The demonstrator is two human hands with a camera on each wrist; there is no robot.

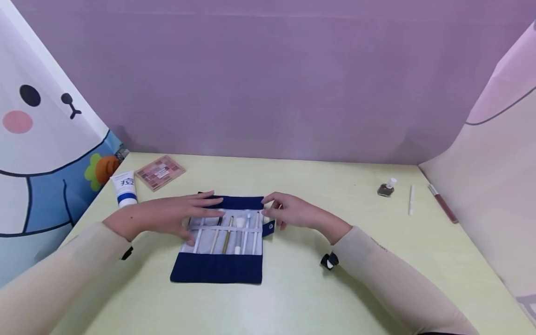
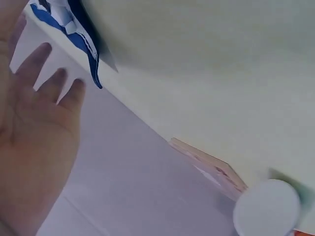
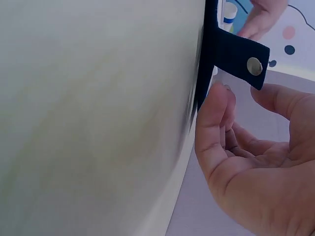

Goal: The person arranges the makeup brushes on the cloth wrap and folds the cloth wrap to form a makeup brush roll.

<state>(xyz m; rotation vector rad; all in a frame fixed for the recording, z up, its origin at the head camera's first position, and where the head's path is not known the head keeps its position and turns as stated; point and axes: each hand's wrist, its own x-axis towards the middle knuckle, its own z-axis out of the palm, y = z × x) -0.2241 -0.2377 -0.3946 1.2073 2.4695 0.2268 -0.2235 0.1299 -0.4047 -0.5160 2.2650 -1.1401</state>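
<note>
A navy brush roll [image 1: 217,268] lies unfolded on the table, its pale inner side up. Several makeup brushes [image 1: 227,236] sit side by side under its elastic band. My left hand [image 1: 167,215] spreads its fingers over the roll's upper left part, palm down. At the right edge, my right hand [image 1: 295,211] has bent fingers, with the fingertips right at the border. In the right wrist view, a gap separates thumb and index finger, close by the closure strap [image 3: 236,54] with its metal snap [image 3: 254,66].
A white tube [image 1: 125,186] with a blue band and a pink palette [image 1: 161,172] are at the back left. On the right are a small dark bottle [image 1: 385,188] with a white cap, a white stick [image 1: 411,200] and a reddish tube [image 1: 444,204].
</note>
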